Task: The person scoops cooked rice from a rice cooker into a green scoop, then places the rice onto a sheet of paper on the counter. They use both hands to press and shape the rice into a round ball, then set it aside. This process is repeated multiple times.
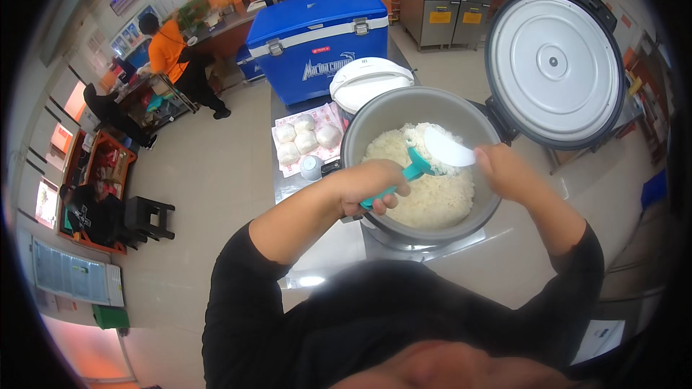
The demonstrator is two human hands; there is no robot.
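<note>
A large rice cooker pot (pixel 363 119) holds cooked white rice (pixel 438 202). Over its left side, my left hand (pixel 376 186) grips the handle of a teal serving spoon (pixel 417 165), whose head is at the rice. My right hand (pixel 500 173), at the pot's right rim, holds a white rice paddle or scoop (pixel 447 147) by its end; the white piece lies against a mound of rice beside the spoon's head. The round metal inner lid (pixel 552 62) stands raised on its hinge at the right.
Left of the pot, wrapped white round portions (pixel 307 141) lie on printed paper, near a small light cup (pixel 311 167). Behind are a white-lidded container (pixel 372 84) and a blue cooler box (pixel 319 38). A person in orange (pixel 168 48) and others are at the left; fryers (pixel 432 16) stand behind.
</note>
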